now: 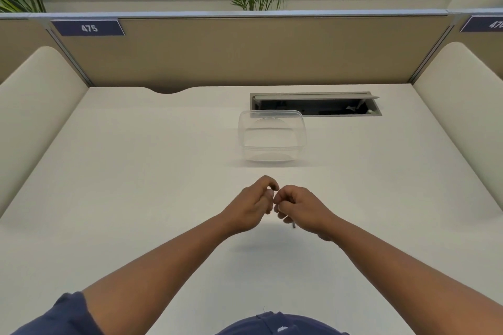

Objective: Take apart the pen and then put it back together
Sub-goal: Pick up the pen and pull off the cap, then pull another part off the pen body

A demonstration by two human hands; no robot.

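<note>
Head view. Left hand point(253, 205) and right hand point(298, 207) meet above the surface point(136, 171), fingertips touching. Both curled nearly closed. Right hand grips the pen point(293, 225); only a thin grey end pokes out below its fingers. Left fingers pinch at the meeting point; what they hold is hidden. Clear container point(272, 134) sits beyond, well apart.

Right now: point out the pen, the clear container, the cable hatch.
pen point(293, 225), head view, dark end poking out below the right hand
clear container point(272, 147), head view, near rim
cable hatch point(313, 96), head view, raised lid
</note>
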